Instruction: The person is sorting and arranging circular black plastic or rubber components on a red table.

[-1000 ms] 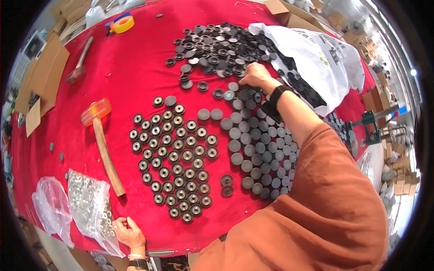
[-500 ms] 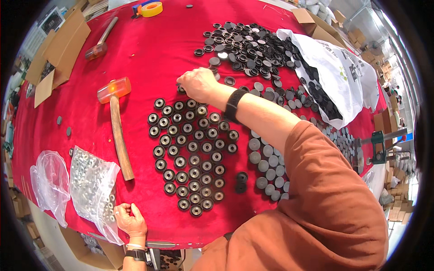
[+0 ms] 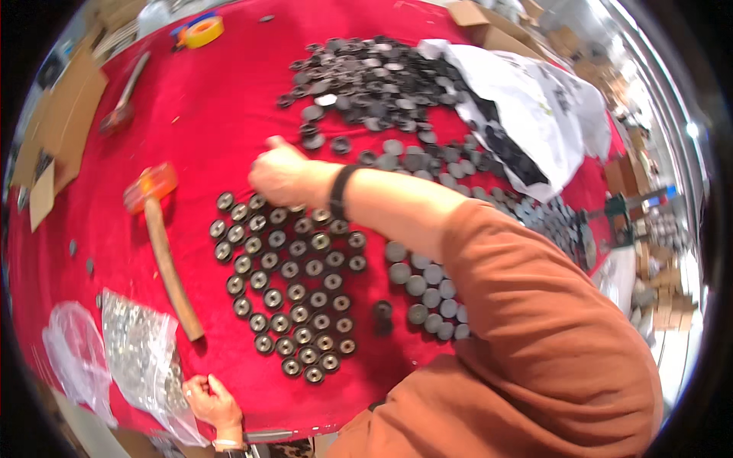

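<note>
Right hand (image 3: 281, 175) is held, curled, at the far edge of the metal-centred black discs (image 3: 289, 269) arrayed on red cloth (image 3: 206, 99); contents cannot be determined. Left hand (image 3: 214, 402), loosely curled, is placed beside the clear hardware bag (image 3: 141, 343); grip unclear.

On the table (image 3: 221, 99), the mallet (image 3: 169, 259) lies left of the round pieces (image 3: 296, 291), the cap pile (image 3: 374, 76) behind them.

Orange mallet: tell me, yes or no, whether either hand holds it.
No, the orange mallet lies on the red cloth, apart from both the left hand and the right hand.
</note>
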